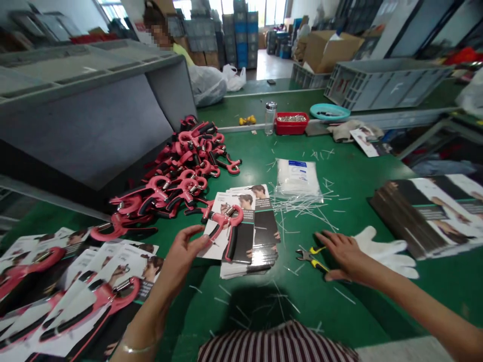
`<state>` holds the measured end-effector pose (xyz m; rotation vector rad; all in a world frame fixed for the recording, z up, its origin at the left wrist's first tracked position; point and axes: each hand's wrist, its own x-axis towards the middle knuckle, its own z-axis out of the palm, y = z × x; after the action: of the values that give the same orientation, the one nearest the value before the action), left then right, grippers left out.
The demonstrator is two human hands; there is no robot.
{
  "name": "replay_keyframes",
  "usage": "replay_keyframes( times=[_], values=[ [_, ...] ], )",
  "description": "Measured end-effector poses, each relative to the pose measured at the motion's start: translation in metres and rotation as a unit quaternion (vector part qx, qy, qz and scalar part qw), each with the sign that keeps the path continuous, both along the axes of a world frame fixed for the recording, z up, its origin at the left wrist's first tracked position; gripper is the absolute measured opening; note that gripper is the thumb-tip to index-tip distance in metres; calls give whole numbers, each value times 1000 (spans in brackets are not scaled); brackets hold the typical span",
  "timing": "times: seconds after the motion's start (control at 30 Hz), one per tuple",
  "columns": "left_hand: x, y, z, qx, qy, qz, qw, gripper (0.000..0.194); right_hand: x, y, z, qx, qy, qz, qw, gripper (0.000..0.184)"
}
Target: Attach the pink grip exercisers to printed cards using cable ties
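My left hand [185, 247] pinches the left edge of a printed card [245, 229] that carries a pink-and-black hand grip strengthener [234, 223]. This card lies over a stack of similar cards [264, 226]. My right hand [342, 255] curls around the yellow handles of small cutting pliers [310, 257], whose jaws point left towards the cards. Part of the handles is hidden under the palm. A white glove [385, 251] lies beside my right wrist.
Loose grip strengtheners [188, 166] are heaped at the left by a grey crate [162, 95]. Carded ones [113, 296] lie front left. White ties [302, 208] scatter around a plastic bag [298, 176]. A card stack [426, 216] stands right; a red tray [292, 123] is behind.
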<state>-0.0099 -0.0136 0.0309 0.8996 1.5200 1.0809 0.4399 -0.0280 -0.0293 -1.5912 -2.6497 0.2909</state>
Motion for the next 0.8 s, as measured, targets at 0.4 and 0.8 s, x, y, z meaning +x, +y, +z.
replay_keyframes(
  times=[0.4,0.8],
  values=[
    [48,10,9,-6,-183,-123,975,38,-44,20,48,-357,336,-104,865,45],
    [62,11,-18,38,-135,-96,985,45,-118,47,63,-49,75,82,993,50]
  ],
)
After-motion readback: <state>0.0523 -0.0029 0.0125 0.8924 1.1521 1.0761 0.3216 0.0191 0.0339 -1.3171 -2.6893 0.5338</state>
